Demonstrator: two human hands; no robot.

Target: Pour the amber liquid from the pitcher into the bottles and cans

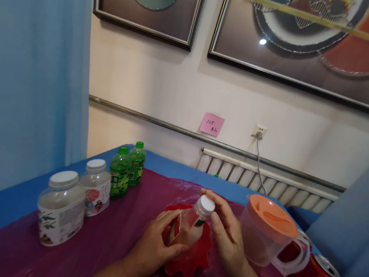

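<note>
My left hand (158,240) is wrapped round the body of a clear plastic bottle (192,230) with a red and green label. The bottle leans to the right over a red scalloped dish (204,256) in the middle of the table. At its top sits a white cap (207,204). My right hand (229,236) curls round the cap, thumb on the near side and fingers behind it. How firmly these fingers press cannot be made out. Just right of that hand stands a clear pitcher (255,243) with an orange lid (273,216).
Two clear jars with white lids, a larger jar (60,213) and a smaller jar (96,191), stand at left. Behind them are two green bottles (119,173). Red cans (317,273) line the right edge. A purple sheet (105,248) covers the blue table; a radiator (287,189) is behind.
</note>
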